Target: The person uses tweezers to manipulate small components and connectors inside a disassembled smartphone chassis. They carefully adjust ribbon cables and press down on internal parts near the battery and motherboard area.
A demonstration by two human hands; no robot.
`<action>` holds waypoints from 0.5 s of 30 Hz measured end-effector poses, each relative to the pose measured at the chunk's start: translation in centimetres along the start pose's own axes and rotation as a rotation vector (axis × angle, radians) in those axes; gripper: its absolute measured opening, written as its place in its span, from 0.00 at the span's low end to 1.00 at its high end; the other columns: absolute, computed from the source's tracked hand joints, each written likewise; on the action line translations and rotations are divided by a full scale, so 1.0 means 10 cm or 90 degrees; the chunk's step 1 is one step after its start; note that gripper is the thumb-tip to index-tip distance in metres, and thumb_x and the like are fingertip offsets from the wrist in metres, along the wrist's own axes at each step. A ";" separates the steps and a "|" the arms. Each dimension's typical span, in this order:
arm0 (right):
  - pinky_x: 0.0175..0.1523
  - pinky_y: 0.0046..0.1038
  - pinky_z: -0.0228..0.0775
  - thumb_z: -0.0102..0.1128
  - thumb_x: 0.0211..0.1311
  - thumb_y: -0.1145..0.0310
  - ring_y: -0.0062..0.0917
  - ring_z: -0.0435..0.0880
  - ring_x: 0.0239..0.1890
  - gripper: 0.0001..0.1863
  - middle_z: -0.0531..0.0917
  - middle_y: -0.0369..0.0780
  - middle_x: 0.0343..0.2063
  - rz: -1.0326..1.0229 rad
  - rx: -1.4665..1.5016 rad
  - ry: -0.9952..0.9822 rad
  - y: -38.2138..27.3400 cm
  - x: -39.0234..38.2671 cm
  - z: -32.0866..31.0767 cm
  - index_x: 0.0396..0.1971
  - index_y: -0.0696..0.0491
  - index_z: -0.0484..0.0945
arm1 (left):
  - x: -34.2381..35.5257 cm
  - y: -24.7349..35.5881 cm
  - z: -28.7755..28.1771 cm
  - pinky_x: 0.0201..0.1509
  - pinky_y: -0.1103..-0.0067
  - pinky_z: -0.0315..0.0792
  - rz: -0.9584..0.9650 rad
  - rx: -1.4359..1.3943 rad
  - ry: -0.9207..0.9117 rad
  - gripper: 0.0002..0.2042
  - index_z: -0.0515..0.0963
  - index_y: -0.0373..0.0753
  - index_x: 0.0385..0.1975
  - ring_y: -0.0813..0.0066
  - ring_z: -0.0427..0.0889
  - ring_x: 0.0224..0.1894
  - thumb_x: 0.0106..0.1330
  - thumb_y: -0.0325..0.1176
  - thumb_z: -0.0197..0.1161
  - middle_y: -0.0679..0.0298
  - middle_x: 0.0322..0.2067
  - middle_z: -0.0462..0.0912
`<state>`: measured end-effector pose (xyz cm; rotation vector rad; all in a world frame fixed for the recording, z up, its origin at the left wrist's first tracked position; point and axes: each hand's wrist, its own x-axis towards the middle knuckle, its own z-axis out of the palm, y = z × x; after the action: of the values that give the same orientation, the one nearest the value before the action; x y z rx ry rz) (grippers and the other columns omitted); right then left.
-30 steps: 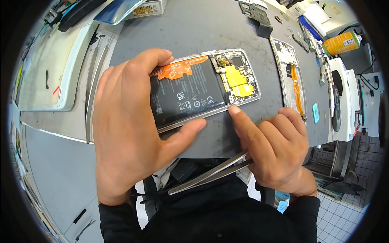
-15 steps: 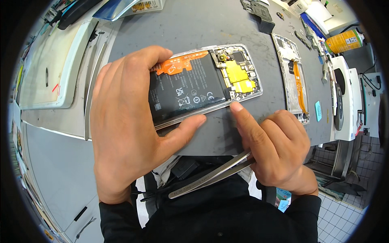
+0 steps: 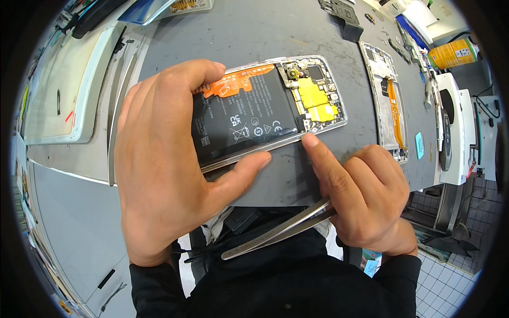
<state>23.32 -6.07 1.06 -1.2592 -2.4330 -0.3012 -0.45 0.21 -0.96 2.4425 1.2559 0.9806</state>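
An opened smartphone (image 3: pixel 265 108) lies tilted on the grey bench, its black battery (image 3: pixel 249 114), orange flex cable (image 3: pixel 233 86) and yellow-covered circuit board (image 3: pixel 314 96) showing. Around its left end my left hand (image 3: pixel 164 138) is closed, fingers on the far edge and thumb near the front edge. The index fingertip of my right hand (image 3: pixel 360 191) touches the phone's near edge by the lower corner of the board. Tweezers (image 3: pixel 281 233) are tucked in the curled fingers of that hand, their rounded end pointing left over my lap.
Right of the phone lies a second phone frame (image 3: pixel 384 100) with an orange flex strip. A pale tray (image 3: pixel 74 85) stands at the left. Small dark parts (image 3: pixel 344 21) and an orange-yellow can (image 3: pixel 453 54) are at the far right; the bench's front edge runs below my hands.
Both hands keep their hold and position almost unchanged. The phone and the second frame appear shifted very slightly in the picture.
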 end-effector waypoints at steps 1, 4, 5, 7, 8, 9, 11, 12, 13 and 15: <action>0.24 0.27 0.58 0.71 0.40 0.80 0.23 0.67 0.21 0.30 0.66 0.33 0.17 0.001 0.000 0.000 0.00 0.00 0.00 0.52 0.63 0.87 | 0.00 0.00 0.00 0.65 0.69 0.72 0.002 0.002 -0.001 0.38 0.73 0.32 0.59 0.58 0.80 0.58 0.44 0.31 0.82 0.53 0.56 0.81; 0.24 0.27 0.58 0.70 0.39 0.79 0.23 0.67 0.21 0.31 0.65 0.33 0.17 0.001 -0.004 0.003 0.00 -0.01 -0.01 0.52 0.63 0.87 | 0.02 0.01 -0.01 0.66 0.69 0.72 0.010 0.010 -0.002 0.39 0.73 0.32 0.59 0.57 0.80 0.58 0.44 0.31 0.82 0.53 0.56 0.81; 0.24 0.27 0.58 0.70 0.39 0.79 0.23 0.66 0.21 0.31 0.65 0.33 0.17 -0.002 -0.007 0.002 0.00 -0.01 0.00 0.52 0.63 0.87 | 0.01 0.00 -0.01 0.66 0.69 0.72 0.011 0.007 0.001 0.39 0.73 0.32 0.59 0.57 0.80 0.58 0.44 0.31 0.82 0.53 0.56 0.81; 0.24 0.27 0.58 0.69 0.38 0.80 0.23 0.66 0.21 0.32 0.64 0.33 0.17 -0.006 -0.014 0.001 0.00 0.00 0.00 0.52 0.63 0.87 | -0.01 -0.01 0.00 0.66 0.69 0.73 0.011 0.006 0.004 0.39 0.72 0.32 0.59 0.57 0.80 0.58 0.44 0.31 0.82 0.53 0.56 0.81; 0.24 0.27 0.58 0.69 0.38 0.80 0.23 0.66 0.21 0.32 0.64 0.33 0.17 -0.005 -0.019 -0.005 -0.01 0.00 -0.01 0.52 0.63 0.87 | 0.00 -0.01 0.00 0.66 0.68 0.73 0.011 0.008 0.002 0.39 0.72 0.32 0.60 0.57 0.80 0.58 0.44 0.31 0.82 0.53 0.56 0.81; 0.24 0.27 0.59 0.68 0.38 0.80 0.23 0.66 0.21 0.32 0.64 0.33 0.17 -0.003 -0.024 -0.011 -0.02 0.01 -0.02 0.52 0.63 0.87 | 0.00 -0.01 0.00 0.66 0.68 0.73 0.011 0.007 0.002 0.39 0.72 0.32 0.59 0.57 0.81 0.58 0.44 0.31 0.82 0.52 0.56 0.81; 0.24 0.27 0.59 0.68 0.37 0.80 0.23 0.66 0.21 0.32 0.63 0.33 0.17 -0.005 -0.033 -0.017 -0.03 0.01 -0.03 0.52 0.63 0.87 | 0.00 -0.01 0.01 0.65 0.68 0.73 0.007 0.004 0.003 0.39 0.72 0.32 0.59 0.57 0.81 0.58 0.44 0.31 0.82 0.52 0.56 0.81; 0.24 0.27 0.59 0.67 0.37 0.80 0.23 0.66 0.21 0.33 0.63 0.33 0.17 -0.008 -0.038 -0.018 -0.02 0.00 -0.03 0.53 0.62 0.87 | -0.01 -0.01 0.01 0.65 0.68 0.73 0.006 0.003 0.002 0.39 0.72 0.32 0.59 0.57 0.81 0.58 0.44 0.31 0.82 0.52 0.57 0.81; 0.24 0.27 0.59 0.67 0.37 0.80 0.23 0.66 0.21 0.33 0.63 0.33 0.17 -0.009 -0.043 -0.022 -0.03 0.00 -0.03 0.53 0.62 0.86 | -0.01 -0.01 0.01 0.65 0.68 0.73 0.005 0.002 0.002 0.39 0.72 0.32 0.59 0.57 0.81 0.58 0.44 0.31 0.82 0.51 0.57 0.81; 0.24 0.27 0.59 0.67 0.38 0.81 0.23 0.66 0.21 0.33 0.63 0.33 0.17 -0.008 -0.048 -0.030 -0.04 0.02 -0.06 0.54 0.62 0.86 | 0.00 0.00 -0.01 0.65 0.69 0.73 0.004 0.004 -0.001 0.38 0.72 0.32 0.59 0.58 0.81 0.58 0.44 0.30 0.82 0.51 0.57 0.81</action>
<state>23.01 -6.40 1.65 -1.2976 -2.4910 -0.3748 -0.50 0.24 -0.93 2.4518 1.2537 0.9782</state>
